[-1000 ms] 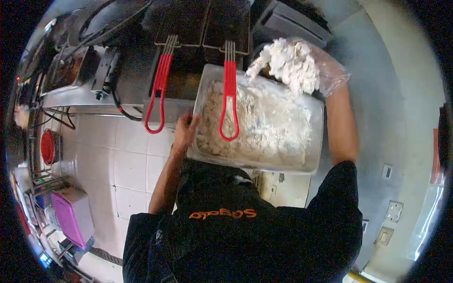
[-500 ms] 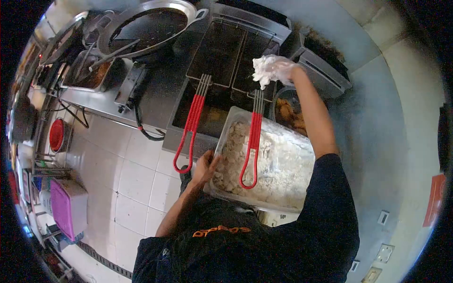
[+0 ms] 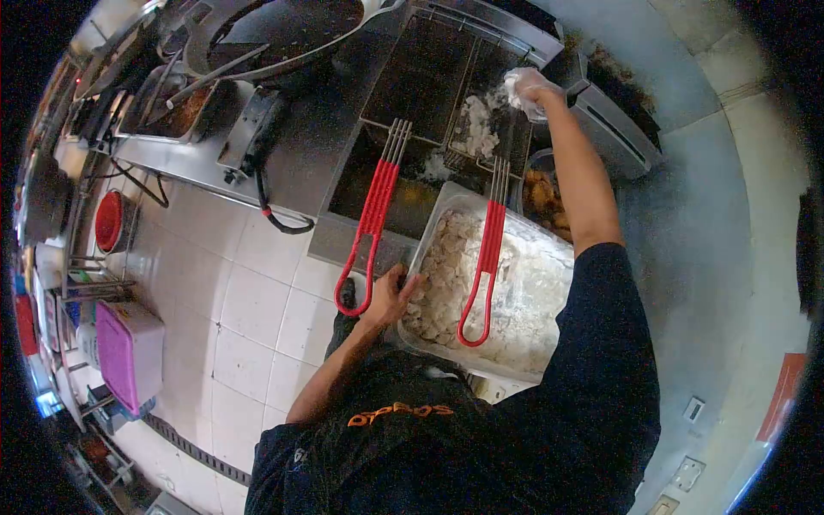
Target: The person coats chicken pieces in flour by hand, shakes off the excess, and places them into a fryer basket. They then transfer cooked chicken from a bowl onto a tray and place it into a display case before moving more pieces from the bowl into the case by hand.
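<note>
My left hand (image 3: 390,296) grips the left rim of a clear plastic tub (image 3: 433,199) of lumpy white flour. My right hand (image 3: 536,93), in a thin clear plastic glove dusted white, is over the right fryer basket (image 3: 513,136). Its fingers look loosely apart, though partly blurred. Below and left of it, flour-coated pieces (image 3: 476,127) lie or drop in that basket; their kind is hidden by the coating. The basket's red handle (image 3: 491,240) sticks out over the tub. A second red handle (image 3: 374,202) belongs to the left basket (image 3: 416,81).
A bowl of golden fried food (image 3: 545,193) stands right of the fryer. A large wok (image 3: 283,43) and a metal tray (image 3: 176,112) are on the left counter. A lidded purple-topped box (image 3: 120,356) and a red basket (image 3: 109,221) stand at left.
My right hand has moved up and right, letting go of the white-coated clump, which is now in and above the right basket. White flour shows over the fryer oil. My left hand stays on the tub.
</note>
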Action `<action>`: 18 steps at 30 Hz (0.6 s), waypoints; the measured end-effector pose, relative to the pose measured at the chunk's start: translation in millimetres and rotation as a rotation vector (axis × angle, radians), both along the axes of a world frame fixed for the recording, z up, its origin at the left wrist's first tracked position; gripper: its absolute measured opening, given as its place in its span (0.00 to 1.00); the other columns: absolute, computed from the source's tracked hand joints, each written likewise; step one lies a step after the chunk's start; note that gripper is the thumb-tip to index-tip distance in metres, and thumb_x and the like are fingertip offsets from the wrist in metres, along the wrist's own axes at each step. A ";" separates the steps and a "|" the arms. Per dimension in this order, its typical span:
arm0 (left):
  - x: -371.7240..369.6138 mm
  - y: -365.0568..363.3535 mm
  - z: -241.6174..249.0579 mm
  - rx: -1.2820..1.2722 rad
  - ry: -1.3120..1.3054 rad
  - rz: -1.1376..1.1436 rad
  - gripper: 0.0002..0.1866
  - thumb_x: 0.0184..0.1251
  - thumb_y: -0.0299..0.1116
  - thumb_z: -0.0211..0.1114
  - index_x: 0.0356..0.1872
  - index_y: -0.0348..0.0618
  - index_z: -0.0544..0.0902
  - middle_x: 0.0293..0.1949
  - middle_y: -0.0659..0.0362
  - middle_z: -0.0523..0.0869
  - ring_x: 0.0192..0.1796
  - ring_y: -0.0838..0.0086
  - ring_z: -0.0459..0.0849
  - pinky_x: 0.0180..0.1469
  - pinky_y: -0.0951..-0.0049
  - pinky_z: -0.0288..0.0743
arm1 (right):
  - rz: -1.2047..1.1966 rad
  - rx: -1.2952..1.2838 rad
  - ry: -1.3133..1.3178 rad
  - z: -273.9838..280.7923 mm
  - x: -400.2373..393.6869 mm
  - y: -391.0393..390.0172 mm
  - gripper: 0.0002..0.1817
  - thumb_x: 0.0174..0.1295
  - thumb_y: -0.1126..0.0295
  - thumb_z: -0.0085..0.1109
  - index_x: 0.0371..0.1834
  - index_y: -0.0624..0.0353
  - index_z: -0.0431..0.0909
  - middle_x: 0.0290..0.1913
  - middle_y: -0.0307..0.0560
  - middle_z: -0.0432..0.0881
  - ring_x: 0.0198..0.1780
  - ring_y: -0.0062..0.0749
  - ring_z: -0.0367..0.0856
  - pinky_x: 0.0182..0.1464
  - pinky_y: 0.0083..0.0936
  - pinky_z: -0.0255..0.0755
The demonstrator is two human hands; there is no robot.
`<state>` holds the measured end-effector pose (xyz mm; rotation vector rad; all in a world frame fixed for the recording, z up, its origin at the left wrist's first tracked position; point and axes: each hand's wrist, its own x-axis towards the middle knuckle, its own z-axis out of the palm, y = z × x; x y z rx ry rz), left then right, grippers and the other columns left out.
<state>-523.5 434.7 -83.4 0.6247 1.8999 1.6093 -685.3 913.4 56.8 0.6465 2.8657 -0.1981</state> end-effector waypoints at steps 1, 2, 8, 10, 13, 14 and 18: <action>-0.4 -0.3 -4.1 -0.028 0.007 -0.015 0.17 0.61 0.42 0.57 0.25 0.35 0.70 0.18 0.49 0.72 0.21 0.65 0.72 0.25 0.65 0.63 | 0.030 0.028 -0.023 4.8 -0.4 -3.4 0.19 0.53 0.61 0.54 0.43 0.65 0.74 0.42 0.54 0.77 0.42 0.42 0.76 0.44 0.36 0.69; 0.5 -2.2 -7.8 -0.029 0.008 -0.018 0.17 0.61 0.42 0.57 0.25 0.35 0.70 0.18 0.49 0.72 0.21 0.65 0.72 0.25 0.65 0.63 | 0.060 0.045 -0.042 9.1 -1.3 -7.5 0.19 0.53 0.61 0.54 0.42 0.65 0.75 0.41 0.54 0.78 0.41 0.43 0.76 0.44 0.37 0.69; -4.2 -4.7 2.6 -0.181 -0.113 -0.157 0.10 0.63 0.33 0.56 0.35 0.34 0.73 0.30 0.58 0.78 0.33 0.78 0.72 0.36 0.76 0.67 | 0.026 0.242 -0.098 -32.7 -6.6 3.2 0.21 0.44 0.51 0.61 0.38 0.53 0.80 0.36 0.45 0.82 0.33 0.35 0.79 0.36 0.34 0.72; -2.2 -3.8 -11.6 -0.146 -0.078 -0.106 0.11 0.63 0.34 0.56 0.34 0.34 0.73 0.29 0.57 0.78 0.33 0.78 0.73 0.36 0.76 0.67 | 0.021 -0.120 -0.088 -10.5 21.4 -7.7 0.22 0.45 0.51 0.60 0.39 0.53 0.79 0.37 0.44 0.82 0.33 0.35 0.79 0.36 0.35 0.71; 0.2 -1.7 -15.2 -0.062 0.092 -0.016 0.18 0.61 0.41 0.57 0.24 0.35 0.68 0.19 0.49 0.71 0.22 0.65 0.68 0.26 0.65 0.62 | -0.417 -1.215 0.170 -113.8 16.9 124.1 0.17 0.47 0.64 0.62 0.38 0.61 0.77 0.34 0.46 0.79 0.30 0.31 0.75 0.37 0.33 0.69; -0.2 -1.2 -11.9 -0.060 0.095 -0.016 0.18 0.61 0.41 0.57 0.24 0.35 0.68 0.19 0.49 0.71 0.22 0.65 0.68 0.26 0.65 0.62 | -0.268 -0.697 0.067 -79.6 19.2 79.4 0.16 0.47 0.64 0.61 0.38 0.61 0.77 0.35 0.47 0.79 0.31 0.31 0.75 0.37 0.33 0.69; 0.6 -1.6 10.7 -0.049 0.032 -0.011 0.18 0.61 0.42 0.57 0.25 0.35 0.68 0.19 0.52 0.71 0.22 0.67 0.68 0.27 0.66 0.62 | -0.064 0.062 -0.116 -17.8 14.5 5.4 0.16 0.50 0.63 0.58 0.40 0.59 0.76 0.38 0.47 0.78 0.34 0.33 0.75 0.39 0.34 0.69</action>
